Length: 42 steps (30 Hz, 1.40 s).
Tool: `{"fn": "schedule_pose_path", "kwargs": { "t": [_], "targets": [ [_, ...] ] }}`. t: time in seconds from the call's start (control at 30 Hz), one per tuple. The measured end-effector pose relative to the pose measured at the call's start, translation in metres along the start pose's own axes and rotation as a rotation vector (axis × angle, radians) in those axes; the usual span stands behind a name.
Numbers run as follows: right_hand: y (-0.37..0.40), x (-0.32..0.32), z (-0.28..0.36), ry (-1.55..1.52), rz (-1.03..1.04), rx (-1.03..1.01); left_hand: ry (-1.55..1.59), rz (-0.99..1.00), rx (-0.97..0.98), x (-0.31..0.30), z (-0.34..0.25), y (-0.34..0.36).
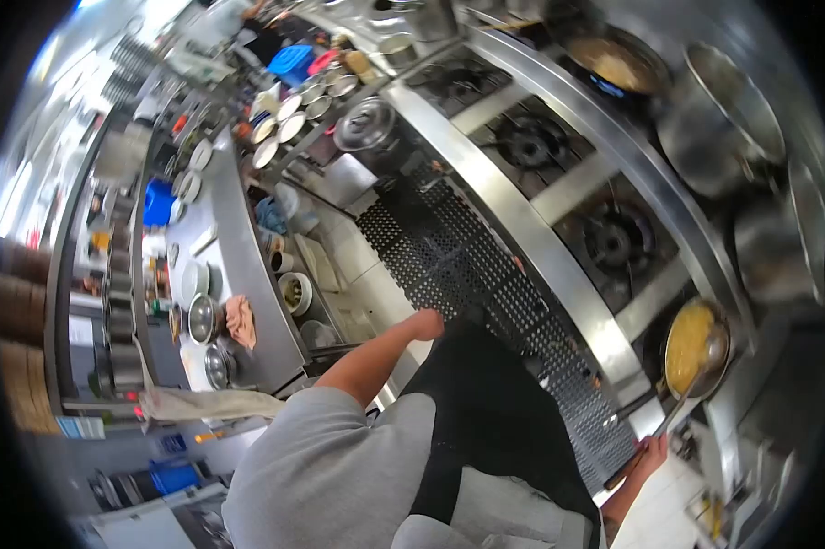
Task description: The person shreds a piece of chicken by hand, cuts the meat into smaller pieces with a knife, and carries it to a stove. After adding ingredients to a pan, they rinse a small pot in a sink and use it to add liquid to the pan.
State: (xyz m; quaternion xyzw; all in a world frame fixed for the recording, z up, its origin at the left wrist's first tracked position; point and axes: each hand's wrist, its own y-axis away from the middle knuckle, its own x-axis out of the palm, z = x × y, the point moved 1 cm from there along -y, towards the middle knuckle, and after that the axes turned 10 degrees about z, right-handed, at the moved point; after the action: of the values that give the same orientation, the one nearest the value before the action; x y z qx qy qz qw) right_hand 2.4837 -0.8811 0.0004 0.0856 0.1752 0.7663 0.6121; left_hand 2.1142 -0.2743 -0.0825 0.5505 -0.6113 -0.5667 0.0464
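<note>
My right hand [651, 452] is closed around the long handle of a ladle [685, 395], near its dark end. The ladle's round bowl rests in a wok [725, 371] on the range, at the edge of a yellow, egg-like food [687, 343]. A thin wok handle [629, 411] juts out from the pan toward me, apart from my fingers. My left hand [423, 324] hangs curled in a fist before my black apron [495, 412], over the floor mat. Nothing shows sticking out of it, though its fingertips are turned away.
Bare burners [607, 238] run along the steel range. Behind stand a large pot [719, 119] and another pan [616, 66] with food. A steel counter [248, 215] at left carries bowls [205, 318] and a pink cloth [240, 320]. A perforated black mat [449, 238] covers the aisle floor.
</note>
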Motion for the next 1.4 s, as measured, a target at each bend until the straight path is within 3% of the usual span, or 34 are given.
{"fn": "schedule_pose_path", "kwargs": {
  "t": [0.03,0.1,0.17,0.23,0.27,0.33,0.43,0.5,0.57,0.63,0.67,0.73,0.77,0.8,0.83,0.87,0.93,0.97,1.03,1.07,1.13,1.2,1.23,1.27,1.3,1.33,1.37,1.4],
  "targets": [
    [-0.007,-0.005,0.000,-0.075,0.003,0.024,0.028,-0.035,-0.011,0.006,0.008,0.003],
    [-0.023,-0.012,0.017,0.006,0.054,0.072,-0.054,-0.091,0.162,0.011,0.020,0.010],
    [-0.031,-0.009,0.032,0.161,0.101,0.241,0.129,-0.084,-0.019,0.003,0.029,0.033],
    [-0.085,-0.054,0.025,0.766,0.533,0.004,0.252,-0.157,-0.067,0.008,0.053,0.051],
    [-0.080,-0.037,0.060,0.988,0.348,-0.066,0.287,-0.179,-0.100,0.014,0.067,0.064],
    [-0.060,0.040,0.135,1.160,0.030,-0.257,0.493,-0.404,-0.205,0.018,0.087,0.087],
    [-0.048,0.153,0.210,1.191,-0.079,-0.542,0.650,-0.650,-0.306,-0.002,0.117,0.136],
    [-0.051,0.235,0.228,1.193,-0.005,-0.645,0.591,-0.987,-0.259,-0.006,0.146,0.170],
    [-0.075,0.324,0.225,1.301,0.313,-0.803,0.647,-1.107,-0.285,-0.006,0.185,0.199],
    [-0.112,0.436,0.179,0.994,0.667,-0.558,0.695,-1.427,-0.480,0.004,0.206,0.238],
    [-0.060,0.510,0.189,1.070,0.865,-0.514,0.725,-1.448,-0.515,0.018,0.204,0.257],
    [-0.003,0.619,0.160,1.019,1.153,-0.506,0.925,-1.653,-0.945,0.053,0.192,0.301],
    [0.055,0.672,0.166,1.067,1.378,-0.540,0.922,-1.739,-1.037,0.077,0.180,0.321],
    [0.101,0.714,0.163,1.089,1.526,-0.673,0.908,-1.823,-1.121,0.098,0.172,0.342],
    [0.138,0.752,0.157,1.104,1.657,-0.715,0.778,-1.883,-1.310,0.115,0.171,0.367],
    [0.177,0.786,0.158,1.199,1.763,-0.908,0.639,-1.923,-1.492,0.126,0.171,0.392],
    [0.253,0.841,0.149,1.147,2.010,-1.043,0.491,-2.071,-1.875,0.110,0.181,0.452],
    [0.284,0.866,0.140,0.944,2.201,-1.201,0.481,-2.069,-1.876,0.130,0.194,0.461],
    [0.359,0.897,0.129,0.891,2.485,-1.198,0.908,-2.091,-1.421,0.172,0.225,0.459],
    [0.395,0.909,0.123,0.822,2.633,-1.193,1.183,-1.869,-1.449,0.144,0.203,0.470],
    [0.455,0.917,0.095,0.704,2.776,-1.134,0.898,-1.803,-1.247,0.127,0.172,0.451],
    [0.516,0.911,0.059,0.927,2.885,-0.902,1.001,-1.869,-0.919,0.087,0.131,0.447],
    [0.551,0.893,0.072,1.027,2.879,-0.718,1.114,-1.813,-0.710,0.105,0.126,0.434],
    [0.564,0.872,0.049,0.971,2.737,-0.307,0.827,-1.958,-0.574,0.086,0.125,0.429],
    [0.569,0.856,0.019,0.538,2.867,0.041,0.643,-1.968,-0.907,0.059,0.119,0.416],
    [0.573,0.848,-0.017,0.205,3.086,-0.375,0.537,-2.076,-0.966,0.082,0.144,0.386],
    [0.577,0.835,-0.020,-0.112,3.105,-0.663,0.420,-2.194,-1.048,0.109,0.168,0.358],
    [0.585,0.820,0.009,0.647,2.875,0.538,0.571,-2.274,-1.028,0.115,0.181,0.346]
  ]
}}
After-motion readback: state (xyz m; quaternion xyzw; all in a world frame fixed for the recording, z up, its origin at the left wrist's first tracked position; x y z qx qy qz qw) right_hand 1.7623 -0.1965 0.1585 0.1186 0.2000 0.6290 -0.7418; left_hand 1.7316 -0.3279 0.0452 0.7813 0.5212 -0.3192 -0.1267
